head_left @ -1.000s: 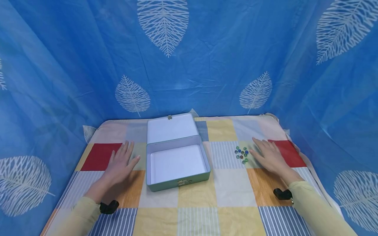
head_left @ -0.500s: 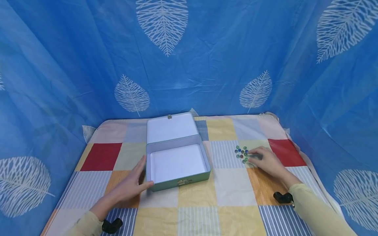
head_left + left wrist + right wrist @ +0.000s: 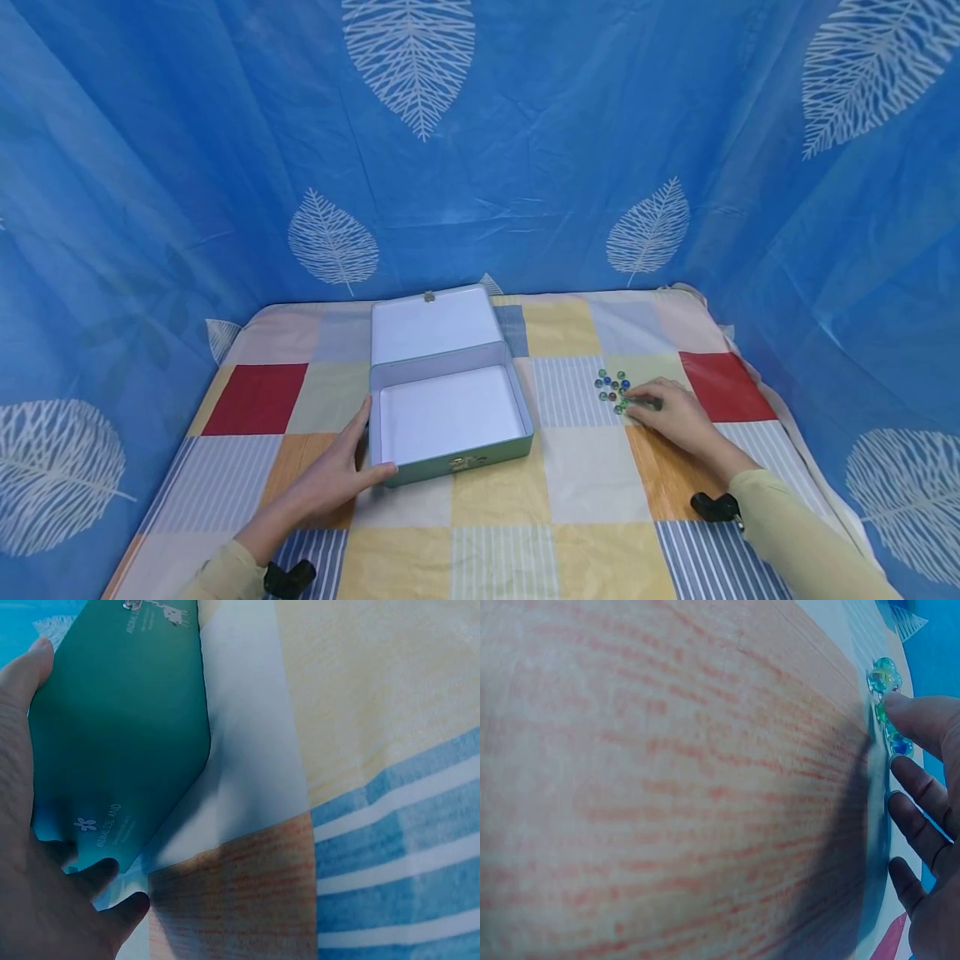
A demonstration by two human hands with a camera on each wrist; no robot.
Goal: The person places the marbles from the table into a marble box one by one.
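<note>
A green tin box (image 3: 457, 471) with a white inside stands with its lid (image 3: 435, 325) laid back behind it. At its front left corner my left hand (image 3: 330, 479) holds the box, thumb over the front rim and fingers along the left side. Green printed wall of the tin box (image 3: 127, 727) fills much of the left wrist view. A small cluster of glass marbles (image 3: 607, 382), green, blue and reddish, lies on the cloth to the right. My right hand (image 3: 678, 417) reaches to their right edge, thumb and index finger apart beside the marbles (image 3: 885, 675).
A patchwork-patterned cloth (image 3: 502, 550) covers the table. Blue curtains (image 3: 480, 208) with white leaf prints hang behind and on both sides. The box's metal clasp (image 3: 461, 462) is on its front wall.
My left hand has come down and right onto the box's corner. The right hand's fingers have drawn in and lowered to the marbles. The box has not visibly moved.
</note>
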